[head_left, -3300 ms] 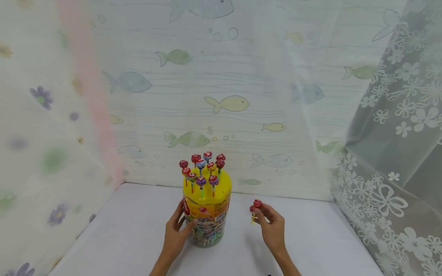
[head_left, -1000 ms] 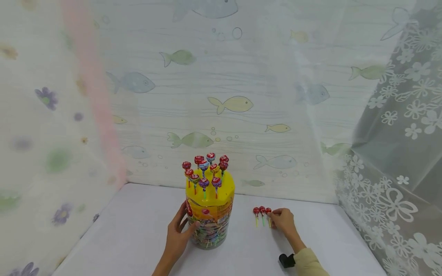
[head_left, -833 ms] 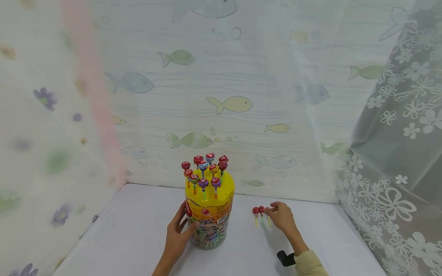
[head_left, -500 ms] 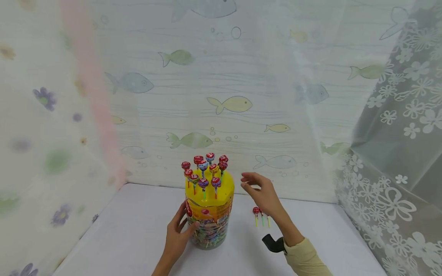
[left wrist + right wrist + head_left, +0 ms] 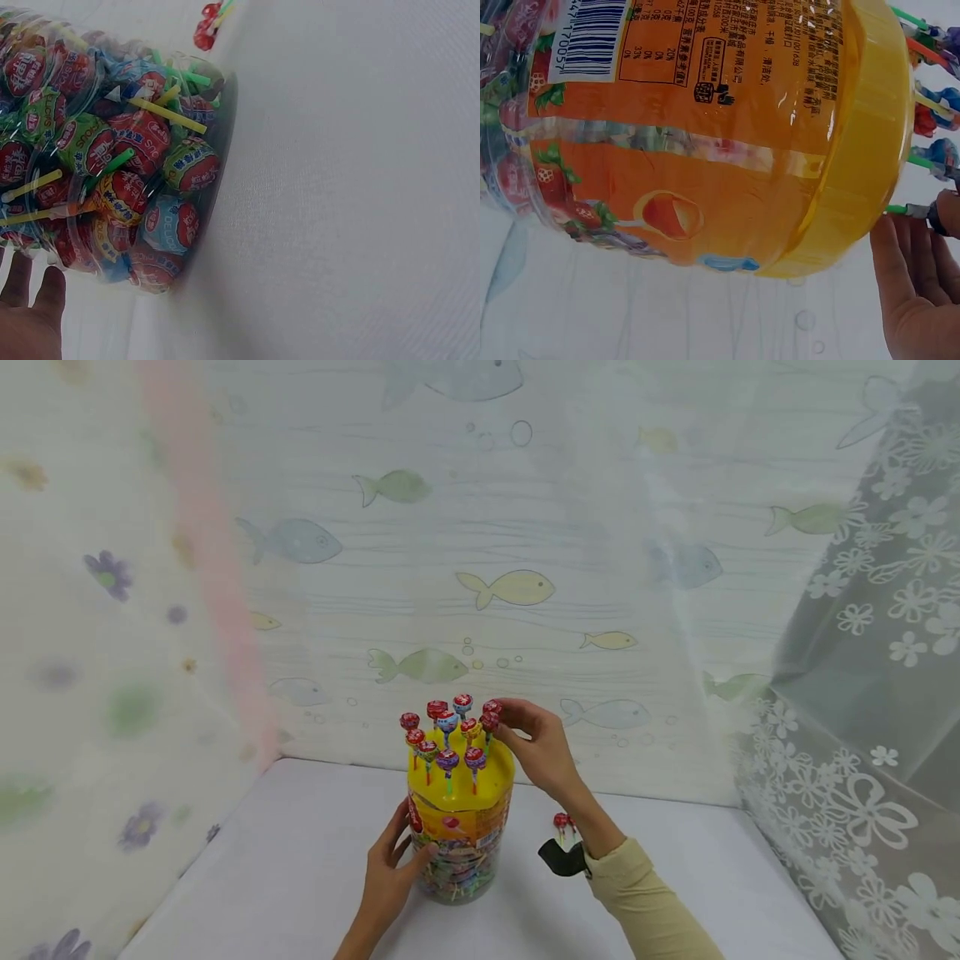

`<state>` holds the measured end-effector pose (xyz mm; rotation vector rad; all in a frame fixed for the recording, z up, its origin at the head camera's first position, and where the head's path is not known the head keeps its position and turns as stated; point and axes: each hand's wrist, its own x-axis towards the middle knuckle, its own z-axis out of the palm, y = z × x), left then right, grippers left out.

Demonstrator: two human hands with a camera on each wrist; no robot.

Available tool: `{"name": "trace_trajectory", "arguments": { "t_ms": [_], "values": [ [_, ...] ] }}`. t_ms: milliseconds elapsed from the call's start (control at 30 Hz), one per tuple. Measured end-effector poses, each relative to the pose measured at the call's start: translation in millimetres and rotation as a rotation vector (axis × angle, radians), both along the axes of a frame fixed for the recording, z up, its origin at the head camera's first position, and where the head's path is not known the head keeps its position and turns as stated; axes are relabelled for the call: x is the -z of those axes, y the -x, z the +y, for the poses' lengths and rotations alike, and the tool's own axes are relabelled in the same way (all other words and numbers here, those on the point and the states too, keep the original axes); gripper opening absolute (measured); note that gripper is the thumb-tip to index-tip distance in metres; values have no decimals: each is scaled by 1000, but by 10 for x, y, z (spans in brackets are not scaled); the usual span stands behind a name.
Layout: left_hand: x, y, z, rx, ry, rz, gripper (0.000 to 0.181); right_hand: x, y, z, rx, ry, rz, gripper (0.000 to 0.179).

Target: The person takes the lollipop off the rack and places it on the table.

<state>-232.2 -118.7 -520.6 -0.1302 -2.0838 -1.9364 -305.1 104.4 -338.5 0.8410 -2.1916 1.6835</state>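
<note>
A clear jar (image 5: 457, 864) full of wrapped lollipops stands on the table, closed by a yellow lid (image 5: 450, 795). Several lollipops (image 5: 447, 760) stick up from that lid on their sticks. My left hand (image 5: 386, 872) grips the jar's left side, thumb at the front; its fingers show at the jar wall in the left wrist view. At the lid's right edge, my right hand (image 5: 542, 752) pinches a red-headed lollipop (image 5: 490, 722) standing there. The right wrist view shows its green stick (image 5: 897, 209) at the lid, the thumb covering part of the head.
Red lollipops (image 5: 561, 820) lie on the white table (image 5: 660, 860) right of the jar, partly hidden by my right forearm. A black curved piece (image 5: 562, 858) sits at my right wrist. A fish-print curtain (image 5: 510, 589) hangs behind, with flowered sheets at both sides.
My right hand set red lollipops down in a row on the table, released them, then rose leftward to the lid and took hold of a lollipop there. My left hand stays on the jar.
</note>
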Motion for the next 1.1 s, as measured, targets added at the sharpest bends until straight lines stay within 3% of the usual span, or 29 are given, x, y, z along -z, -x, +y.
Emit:
{"name": "trace_trajectory", "arguments": {
  "t_ms": [167,700,933,1100],
  "values": [
    [3,9,7,-4,-1,-1,80,-6,54,-40,47,13,28,28],
    [12,1,8,-16,-3,22,77,-19,51,52,3,200,130,26],
    [24,6,0,-12,6,11,77,148,18,258,22,302,60,28],
    [20,7,2,-9,6,8,78,324,-25,409,88,296,-32,29]
  ]
}}
